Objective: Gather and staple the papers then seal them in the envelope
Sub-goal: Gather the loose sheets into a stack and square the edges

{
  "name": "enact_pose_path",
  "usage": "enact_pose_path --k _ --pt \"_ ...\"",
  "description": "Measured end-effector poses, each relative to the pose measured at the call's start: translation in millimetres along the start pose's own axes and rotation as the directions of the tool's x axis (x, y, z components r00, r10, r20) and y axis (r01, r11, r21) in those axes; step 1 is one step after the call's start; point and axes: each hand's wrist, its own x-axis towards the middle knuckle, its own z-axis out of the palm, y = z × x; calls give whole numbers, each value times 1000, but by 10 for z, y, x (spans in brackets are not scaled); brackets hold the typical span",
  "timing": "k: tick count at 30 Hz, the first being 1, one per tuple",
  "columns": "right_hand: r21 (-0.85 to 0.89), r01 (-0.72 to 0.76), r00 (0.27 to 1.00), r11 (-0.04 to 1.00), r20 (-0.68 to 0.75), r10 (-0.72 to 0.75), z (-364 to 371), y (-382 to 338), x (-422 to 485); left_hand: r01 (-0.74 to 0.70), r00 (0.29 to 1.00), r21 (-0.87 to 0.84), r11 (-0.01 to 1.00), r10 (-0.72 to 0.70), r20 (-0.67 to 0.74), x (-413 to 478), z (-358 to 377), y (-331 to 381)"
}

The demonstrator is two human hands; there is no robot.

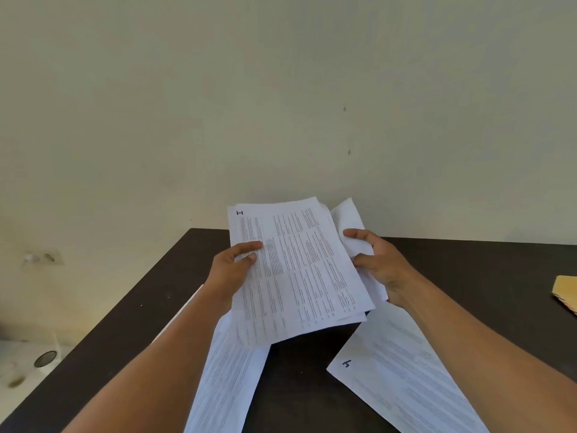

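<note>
A stack of printed white papers (pixel 296 270) is lifted above the dark table (pixel 468 267), its top sheet marked with a handwritten sign at the upper left corner. My left hand (pixel 231 270) grips the stack's left edge, thumb on top. My right hand (pixel 379 264) holds a sheet at the stack's right edge, fingers curled on the paper. One printed sheet (pixel 228 379) lies on the table under my left forearm. Another sheet (pixel 402 373), with a handwritten mark, lies under my right forearm. A tan envelope (pixel 566 295) shows at the right edge. No stapler is in view.
The table's far edge meets a pale wall (pixel 281 104). To the left, below the table, a light surface holds a small round can (pixel 45 359).
</note>
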Motion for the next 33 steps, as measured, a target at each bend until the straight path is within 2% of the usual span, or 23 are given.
enact_pose_path --k 6,10,18,21,27,33 --pt "123 38 996 992 79 -48 -158 -254 -252 78 994 -54 995 -74 84 -178 280 103" --pt "238 14 992 971 119 -44 -242 -335 -376 111 979 -1 994 -109 171 -321 441 131" --pt "222 29 990 975 128 -59 -450 -324 -504 84 946 126 988 -119 302 -472 573 169" --pt "246 33 991 969 119 -64 -513 -345 -578 179 938 19 984 -176 298 -552 607 142" --pt "200 8 991 980 131 -35 -619 -394 -684 234 924 -69 970 -200 326 -728 740 215" --pt "206 -46 996 977 81 29 -807 -406 -842 261 924 -198 945 -186 333 -775 855 201"
